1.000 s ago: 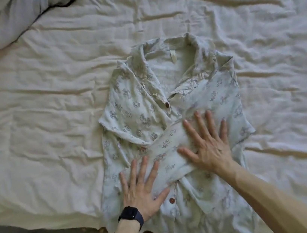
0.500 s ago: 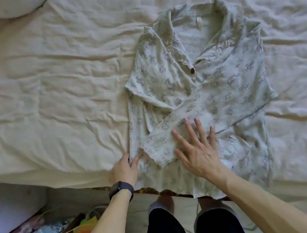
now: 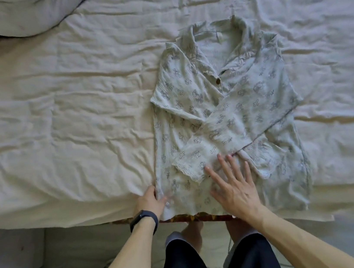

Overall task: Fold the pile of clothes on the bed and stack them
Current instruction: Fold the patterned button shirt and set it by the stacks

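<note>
We see a shirt [image 3: 225,109] of thin, crinkled cotton, pale with a small grey print. It lies flat on the bed [image 3: 68,126], a little toward 3 o'clock of centre, with its collar at 12 and its hem at 6, reaching the bed's near edge. Both sleeves are folded across the front. The upper sleeve [image 3: 234,130] slants from 3 down toward 7 o'clock and ends in a lace-trimmed cuff. One brown button [image 3: 218,80] shows below the collar. The bed's sheet is cream, soft and heavily creased.

Our left hand [image 3: 151,200], with a black band [image 3: 143,220] on the wrist, grips the shirt's side edge at its 8 o'clock corner, fingers curled onto the cloth. Our right hand [image 3: 233,185] lies flat on the lower front, fingers spread and pointing to 12, fingertips touching the sleeve by the cuff.

The bed's edge runs across at 6 o'clock, just behind both wrists. A wide stretch of sheet lies toward 9 o'clock, and a grey pillow [image 3: 18,17] bunches at 11.
</note>
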